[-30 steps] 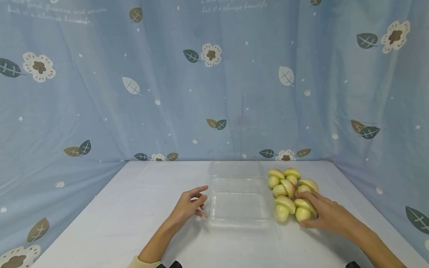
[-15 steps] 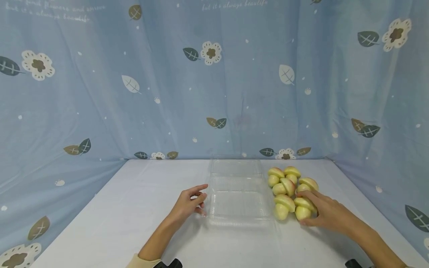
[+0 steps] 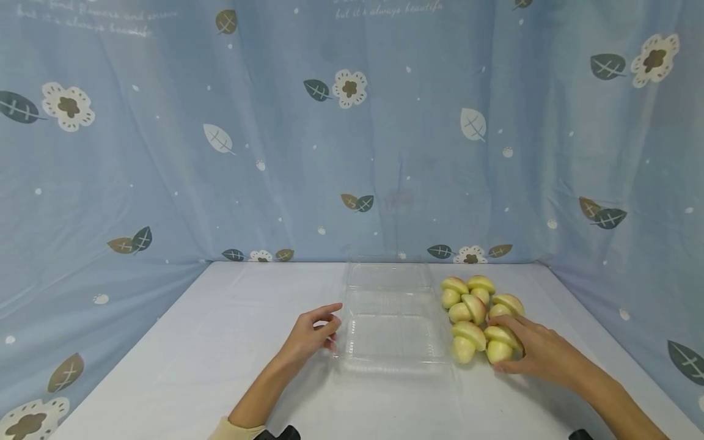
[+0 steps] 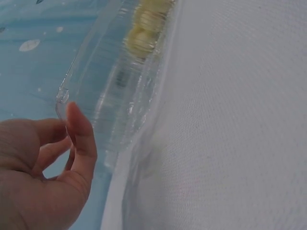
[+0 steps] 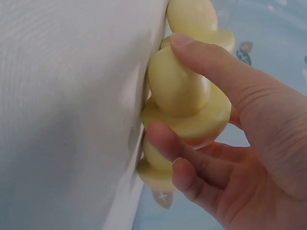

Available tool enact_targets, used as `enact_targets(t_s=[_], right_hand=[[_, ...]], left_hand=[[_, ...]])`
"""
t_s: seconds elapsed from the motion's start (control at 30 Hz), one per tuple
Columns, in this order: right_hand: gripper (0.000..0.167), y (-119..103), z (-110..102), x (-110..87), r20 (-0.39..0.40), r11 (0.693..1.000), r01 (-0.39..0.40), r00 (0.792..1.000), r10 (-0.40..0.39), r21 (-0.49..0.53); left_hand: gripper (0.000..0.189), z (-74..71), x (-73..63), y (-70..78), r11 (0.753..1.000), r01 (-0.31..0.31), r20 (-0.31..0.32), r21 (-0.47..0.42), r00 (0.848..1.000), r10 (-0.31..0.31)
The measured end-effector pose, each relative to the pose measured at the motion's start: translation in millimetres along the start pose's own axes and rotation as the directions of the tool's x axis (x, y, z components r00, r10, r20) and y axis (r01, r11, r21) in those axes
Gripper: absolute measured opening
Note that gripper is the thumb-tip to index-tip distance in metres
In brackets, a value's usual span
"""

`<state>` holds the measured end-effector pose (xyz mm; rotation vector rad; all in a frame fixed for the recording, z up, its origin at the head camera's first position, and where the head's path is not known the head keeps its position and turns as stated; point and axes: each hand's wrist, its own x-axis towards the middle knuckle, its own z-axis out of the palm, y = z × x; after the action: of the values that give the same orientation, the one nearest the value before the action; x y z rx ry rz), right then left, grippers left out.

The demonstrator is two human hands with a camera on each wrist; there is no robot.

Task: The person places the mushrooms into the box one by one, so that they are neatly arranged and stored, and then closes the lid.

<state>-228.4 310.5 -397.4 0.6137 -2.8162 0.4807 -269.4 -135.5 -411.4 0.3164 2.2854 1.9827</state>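
Note:
A clear plastic box (image 3: 393,336) with its lid (image 3: 387,276) laid back stands mid-table. My left hand (image 3: 310,335) is at its left side; in the left wrist view, the thumb and fingers (image 4: 82,139) pinch the box's thin rim. To the right of the box, several yellow-green toy mushrooms (image 3: 467,310) with pinkish tinges on some caps lie in a cluster. My right hand (image 3: 544,351) holds the nearest right mushroom (image 3: 499,352), which still rests on the table. In the right wrist view, the thumb lies over its stem (image 5: 175,86) and fingers curl at its cap.
A white cloth (image 3: 220,366) covers the table. Blue curtains (image 3: 275,153) printed with leaves and flowers close off the back and both sides. Neighbouring mushrooms (image 3: 464,345) sit close against the held one. Dark wrist-camera parts (image 3: 286,432) show at the lower edge.

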Motion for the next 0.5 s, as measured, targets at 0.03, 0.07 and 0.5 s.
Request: enact_targets(t_s=[0.03, 0.07, 0.5], right_hand=[[0.077, -0.3, 0.0, -0.1, 0.001, 1.000, -0.003, 1.000, 0.003, 0.002], [0.077, -0.5, -0.1, -0.2, 0.000, 1.000, -0.004, 1.000, 0.004, 0.005], [0.072, -1.0, -7.8, 1.8, 0.046, 0.999, -0.008, 0.999, 0.006, 0.048]], left_hand=[[0.046, 0.1, 0.0, -0.2, 1.000, -0.001, -0.002, -0.001, 1.000, 0.001], [0.046, 0.2, 0.1, -0.4, 1.000, -0.002, -0.005, -0.005, 1.000, 0.002], [0.044, 0.9, 1.4, -0.9, 1.000, -0.003, -0.014, -0.015, 1.000, 0.003]])
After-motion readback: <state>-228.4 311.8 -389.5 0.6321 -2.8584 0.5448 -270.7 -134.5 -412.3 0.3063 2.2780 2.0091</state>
